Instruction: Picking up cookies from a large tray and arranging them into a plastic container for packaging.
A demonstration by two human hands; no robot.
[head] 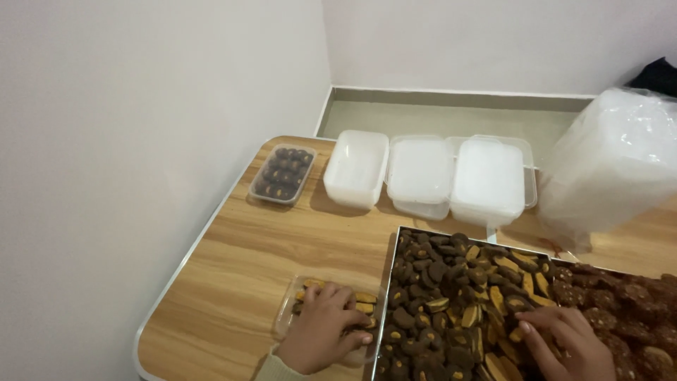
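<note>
Cookies [458,296] fill tray [395,247] on worktop [240,268] — left hand [321,331] grip pressing some into clear tub [285,314], right hand [564,339] grip loose w/ fingers on tray cookies.

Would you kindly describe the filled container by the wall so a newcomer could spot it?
On the wooden table, follow the row of white plastic tubs to its left end. Beside them sits the small clear container, the only one there filled with dark cookies.
</note>
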